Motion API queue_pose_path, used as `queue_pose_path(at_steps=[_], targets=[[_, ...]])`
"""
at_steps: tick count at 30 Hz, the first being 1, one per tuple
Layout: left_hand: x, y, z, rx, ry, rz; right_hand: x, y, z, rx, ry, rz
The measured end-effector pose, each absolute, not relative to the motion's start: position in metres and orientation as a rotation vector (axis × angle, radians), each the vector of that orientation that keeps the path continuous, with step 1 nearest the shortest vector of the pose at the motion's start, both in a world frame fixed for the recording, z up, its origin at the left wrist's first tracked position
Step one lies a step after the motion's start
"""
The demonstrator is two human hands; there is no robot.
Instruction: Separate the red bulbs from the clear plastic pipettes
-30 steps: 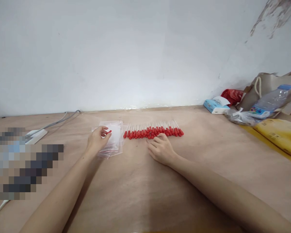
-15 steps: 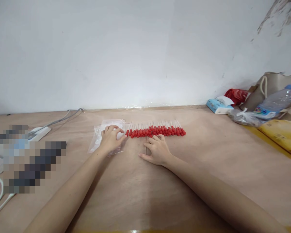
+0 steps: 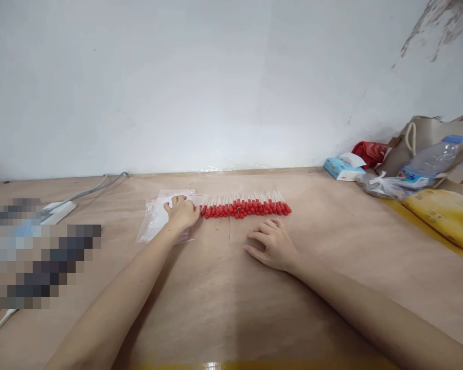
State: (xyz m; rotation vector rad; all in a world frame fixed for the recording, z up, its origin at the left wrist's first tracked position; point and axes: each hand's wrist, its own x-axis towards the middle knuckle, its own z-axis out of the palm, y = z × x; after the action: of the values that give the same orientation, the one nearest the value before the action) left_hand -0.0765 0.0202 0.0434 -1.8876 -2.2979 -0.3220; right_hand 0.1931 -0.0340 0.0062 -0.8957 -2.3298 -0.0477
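Observation:
A row of droppers [image 3: 247, 208] with red bulbs and thin clear tubes lies across the middle of the table, bulbs toward me and tubes toward the wall. At its left end my left hand [image 3: 182, 213] rests over clear plastic zip bags [image 3: 149, 226], fingers spread, its thumb side close to the outermost red bulb. I see nothing held in it. My right hand [image 3: 273, 244] is in front of the row's right part, palm down, with loosely curved fingers apart and nothing in them; its fingertips are just short of the bulbs.
On the right stand a blue tissue box [image 3: 344, 168], a red wrapper [image 3: 370, 153], a tied clear bag [image 3: 384, 185], a plastic bottle [image 3: 430, 162] and a yellow packet [image 3: 445, 213]. A power strip [image 3: 59, 210] with cables and blurred-out items lie at the left.
My right hand has moved back and to the right, away from the bulbs. My left hand has turned and shifted slightly, staying by the row's left end. The view has moved a little.

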Motion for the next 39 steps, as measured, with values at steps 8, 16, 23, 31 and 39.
queue_pose_path(at_steps=[8,16,23,31,39], targets=[[-0.056,-0.029,0.050,-2.175,-1.680,-0.605,0.197,-0.033,0.002,-0.945,-2.171,-0.089],[-0.030,-0.057,0.009,-2.517,-1.103,-0.882,0.196,-0.033,0.007,-0.899,-2.369,-0.287],[-0.027,-0.058,0.009,-2.598,-1.017,-1.024,0.192,-0.030,0.004,-0.784,-2.360,-0.180],[-0.026,-0.054,0.011,-2.606,-1.043,-0.928,0.188,-0.033,0.004,-0.688,-2.324,-0.204],[-0.027,-0.057,0.013,-2.630,-1.100,-0.930,0.191,-0.035,0.002,-0.641,-2.329,-0.254]])
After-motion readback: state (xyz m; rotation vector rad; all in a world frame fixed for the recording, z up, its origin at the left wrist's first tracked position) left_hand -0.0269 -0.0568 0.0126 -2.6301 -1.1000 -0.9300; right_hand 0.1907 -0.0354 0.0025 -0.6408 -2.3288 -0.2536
